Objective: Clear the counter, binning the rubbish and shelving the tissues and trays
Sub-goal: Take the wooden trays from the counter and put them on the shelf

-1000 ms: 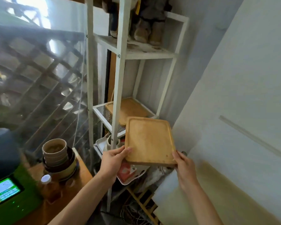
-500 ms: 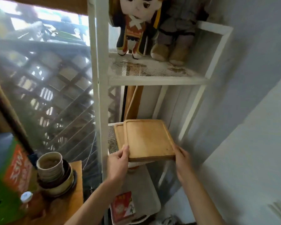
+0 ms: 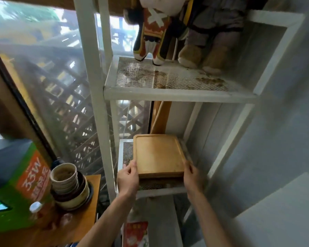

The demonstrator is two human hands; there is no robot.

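White metal rack [image 3: 95,97], 2 mesh tiers in view, fills the scene ahead of both hands. Upper tier well above the hands: 2 plush dolls [image 3: 169,32] standing on stained mesh.

Lower mesh shelf [image 3: 126,153] directly ahead of and under the fingers; its front rail sits just nearer the body than the knuckles.

Counter corner [image 3: 89,207] lies outboard of the left forearm, carrying 1 stack of bowls [image 3: 68,182], 1 capped bottle [image 3: 36,209] and a green box [image 3: 16,193]. So clearing looks unfinished.

Wooden tray [image 3: 158,154] sits between the 2 hands, flat, rim up, lying on the shelf or on a second tray beneath it; a doubled front edge suggests a stack, but I cannot tell for sure. Long axis runs away from the hands, into the rack; the near short edge faces the palms.

Left hand [image 3: 128,177]: fingers curled on the tray's near left corner, gripping. Right hand [image 3: 192,176]: fingers wrapped on the near right corner, gripping. Both equally near, 1 per corner.

Judgement: shelving step nearly complete. The tray's far edge appears close to the rack's rear, so little push remains; next is probably squaring it and letting go. Risk: the near edge skewing if 1 hand releases first.
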